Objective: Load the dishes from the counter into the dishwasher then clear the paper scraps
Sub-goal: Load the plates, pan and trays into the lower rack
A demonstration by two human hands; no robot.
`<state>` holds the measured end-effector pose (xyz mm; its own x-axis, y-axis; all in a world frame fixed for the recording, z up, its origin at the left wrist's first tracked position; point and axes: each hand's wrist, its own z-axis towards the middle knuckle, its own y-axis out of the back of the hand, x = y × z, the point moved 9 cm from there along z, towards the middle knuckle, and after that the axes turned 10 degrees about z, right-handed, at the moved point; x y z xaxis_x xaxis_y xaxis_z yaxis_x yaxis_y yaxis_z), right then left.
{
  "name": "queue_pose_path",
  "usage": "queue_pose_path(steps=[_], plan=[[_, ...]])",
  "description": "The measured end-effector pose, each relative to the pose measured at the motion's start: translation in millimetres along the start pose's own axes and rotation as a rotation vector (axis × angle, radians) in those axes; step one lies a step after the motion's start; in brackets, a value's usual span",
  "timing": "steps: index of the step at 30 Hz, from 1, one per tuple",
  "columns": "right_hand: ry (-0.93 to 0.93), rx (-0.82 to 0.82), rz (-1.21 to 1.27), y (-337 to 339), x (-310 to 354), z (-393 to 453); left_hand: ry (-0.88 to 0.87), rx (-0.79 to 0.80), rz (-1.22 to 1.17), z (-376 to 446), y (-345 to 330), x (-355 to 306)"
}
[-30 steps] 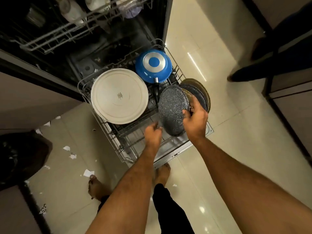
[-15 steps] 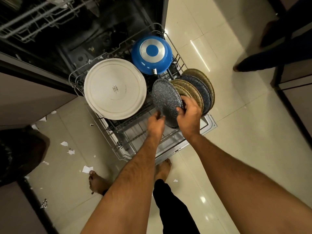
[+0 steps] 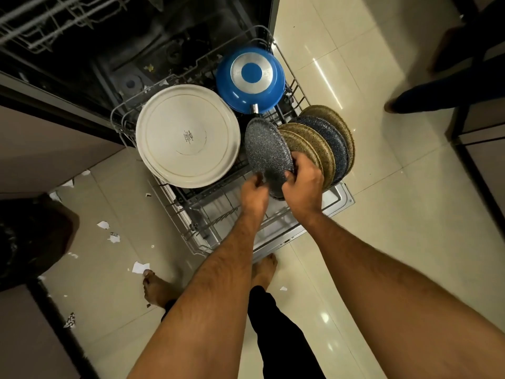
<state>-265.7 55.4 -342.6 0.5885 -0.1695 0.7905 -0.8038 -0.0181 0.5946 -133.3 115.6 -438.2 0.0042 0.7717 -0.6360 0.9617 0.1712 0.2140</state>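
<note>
Five plates (image 3: 322,143) in lower rack (image 3: 289,75)

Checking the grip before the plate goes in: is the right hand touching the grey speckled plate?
Touching. The head view shows the right hand curled over the grey speckled plate at its lower right edge.

This is a home kitchen. An open dishwasher (image 3: 153,47) has its lower rack (image 3: 207,214) pulled out over glossy cream floor tiles (image 3: 369,201), loaded with a white platter (image 3: 188,135), an upturned blue pan (image 3: 251,80) and speckled plates (image 3: 328,140). Cabinet fronts (image 3: 52,143), probably, flank it. Bare feet (image 3: 155,291) stand among paper scraps (image 3: 140,267).
</note>
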Motion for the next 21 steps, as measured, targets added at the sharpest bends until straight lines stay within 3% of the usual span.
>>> queue_pose_path(steps=[8,16,21], plan=[[0.087,-0.035,-0.168,24,12,-5,0.069,-0.195,-0.172,-16,24,-4],[0.064,0.018,-0.176,17,15,-2,0.102,-0.131,-0.144,-5,8,17],[0.081,-0.050,-0.118,27,17,-13,0.141,-0.150,-0.150,-5,11,27]])
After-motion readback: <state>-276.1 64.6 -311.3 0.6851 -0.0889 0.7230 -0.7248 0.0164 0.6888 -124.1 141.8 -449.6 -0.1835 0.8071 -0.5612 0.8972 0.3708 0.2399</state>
